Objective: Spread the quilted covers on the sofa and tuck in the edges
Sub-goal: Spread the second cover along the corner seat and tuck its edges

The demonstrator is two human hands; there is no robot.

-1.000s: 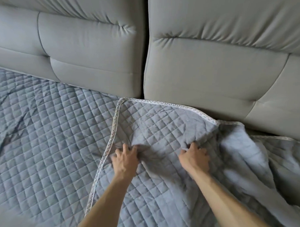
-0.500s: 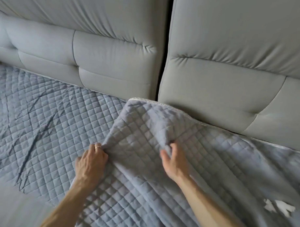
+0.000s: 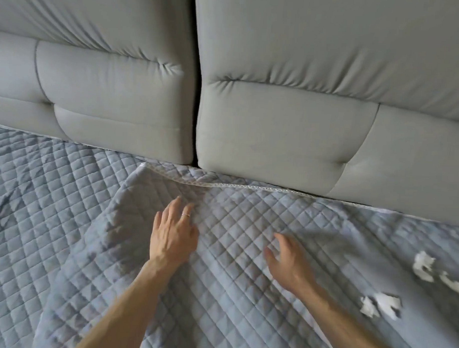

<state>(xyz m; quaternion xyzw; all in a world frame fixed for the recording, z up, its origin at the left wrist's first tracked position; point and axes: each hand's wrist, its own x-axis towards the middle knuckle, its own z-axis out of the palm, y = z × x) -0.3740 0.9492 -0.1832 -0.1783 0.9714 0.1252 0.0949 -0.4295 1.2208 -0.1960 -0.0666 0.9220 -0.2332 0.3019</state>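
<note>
Since half a second ago I've let go of the bunched fold, and the cover (image 3: pixel 232 299) now lies flatter on the sofa (image 3: pixel 98 21), its trim (image 3: pixel 222 185) just beside the backrest (image 3: pixel 277 123), not yet tucked. My left hand (image 3: pixel 172 239) presses flat on it, fingers straight. My right hand (image 3: pixel 289 262) is spread and blurred, holding nothing. The quilt is soft, light and floppy, so I'd take it at the trim.
</note>
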